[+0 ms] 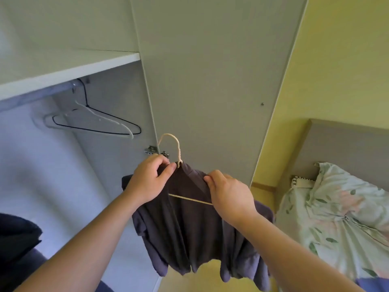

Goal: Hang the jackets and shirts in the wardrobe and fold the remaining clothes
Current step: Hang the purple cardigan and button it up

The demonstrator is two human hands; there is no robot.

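The fingers (163, 163) of the left hand (147, 180) are curled, and with the thumb the collar of a dark purple-grey cloth shirt (189, 228) is pinched just beside the neck of a cream-coloured hanger with a rounded hook (179, 150). The fingers (210, 180) of the right hand (229, 194) are likewise closed on the fabric of the shirt at its other shoulder. The shirt is draped over the hanger with its front open, so that the hanger's pale lower bar is seen crossing the gap. Shirt and hanger are held up in the air by both hands, in front of the grey-white wardrobe door (210, 81) and its metal hinge (150, 149); the hook is not placed on anything.

Inside the open wardrobe, under a white shelf board (63, 68), a thin black wire hanger (94, 127) and a white plastic hanger (101, 118) are hung side by side, above and to the left of the held shirt. A dark, almost black cloth (16, 239) is seen at the lower left edge; what it is cannot be told.

To the right, a bed covered with pale floral bedding (336, 218) is set against a grey-brown headboard (347, 148) and a yellow wall (347, 60).
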